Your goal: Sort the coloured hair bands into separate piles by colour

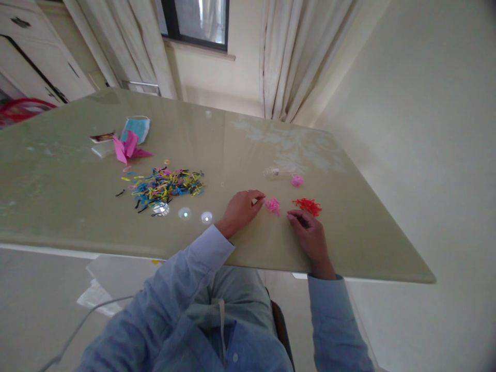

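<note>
My left hand [241, 211] rests over the table with thumb and forefinger pinched together, right at the left edge of a small pile of pink rubber bands [273, 206]. Whatever its fingertips may hold is too small to make out. Just below a pile of red rubber bands [308, 206], my right hand [311, 235] has its fingers curled and the tips closed, pointing toward the pink pile. Nothing can be made out in that pinch either. Further left spreads a larger mixed heap of rubber bands [166, 186] in blue, yellow, black and pink.
Behind the pink pile lie a clear plastic tube [273, 172] and a round pink item [296, 180]. A pink folded-paper shape [128, 148] and a blue face mask [137, 129] are at the back left. The glossy table [217, 139] ends near a wall at right.
</note>
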The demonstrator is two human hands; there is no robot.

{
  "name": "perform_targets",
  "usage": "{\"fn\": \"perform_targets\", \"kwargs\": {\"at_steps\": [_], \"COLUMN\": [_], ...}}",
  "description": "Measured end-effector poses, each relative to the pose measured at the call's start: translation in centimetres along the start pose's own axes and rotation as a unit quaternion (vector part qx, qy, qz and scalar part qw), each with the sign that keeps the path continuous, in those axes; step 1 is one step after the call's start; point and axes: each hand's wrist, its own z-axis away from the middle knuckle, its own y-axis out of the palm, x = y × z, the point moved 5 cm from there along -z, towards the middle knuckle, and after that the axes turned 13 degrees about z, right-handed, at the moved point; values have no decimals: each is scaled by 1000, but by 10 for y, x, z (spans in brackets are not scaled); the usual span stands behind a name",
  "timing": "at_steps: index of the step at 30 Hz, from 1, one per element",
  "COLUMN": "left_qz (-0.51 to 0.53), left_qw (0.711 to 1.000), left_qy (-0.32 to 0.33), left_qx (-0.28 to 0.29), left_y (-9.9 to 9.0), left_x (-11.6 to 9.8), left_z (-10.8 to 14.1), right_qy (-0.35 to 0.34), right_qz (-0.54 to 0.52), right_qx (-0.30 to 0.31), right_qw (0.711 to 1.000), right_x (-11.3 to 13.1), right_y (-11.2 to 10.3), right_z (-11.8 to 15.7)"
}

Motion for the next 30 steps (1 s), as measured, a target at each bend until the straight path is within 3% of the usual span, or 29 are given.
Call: {"fn": "perform_targets", "kwargs": {"at_steps": [8, 15, 18, 22, 26, 30], "left_qz": [-49, -67, -79, -86, -97, -85], "left_qw": [998, 988, 985, 986, 986, 986], "left_qy": [22, 92, 100, 93, 80, 92], "left_qx": [21, 106, 112, 111, 113, 113], "left_y": [-52, -55, -52, -51, -52, -51], "left_x": [23, 28, 27, 26, 26, 25], "left_z": [33, 58, 59, 57, 55, 53], "right_qy": [9, 13, -34, -131, -258, -332], "right_qz": [-2, -20, -19, -13, -22, 36], "right_qx": [3, -45, -19, 58, 138, 198], "right_qw": [1000, 999, 999, 990, 956, 922], "right_x": [-1, 13, 45, 115, 191, 245], "right_y": [-2, -5, 6, 36, 84, 149], "right_z": [-1, -2, -8, -27, -55, -83]}}
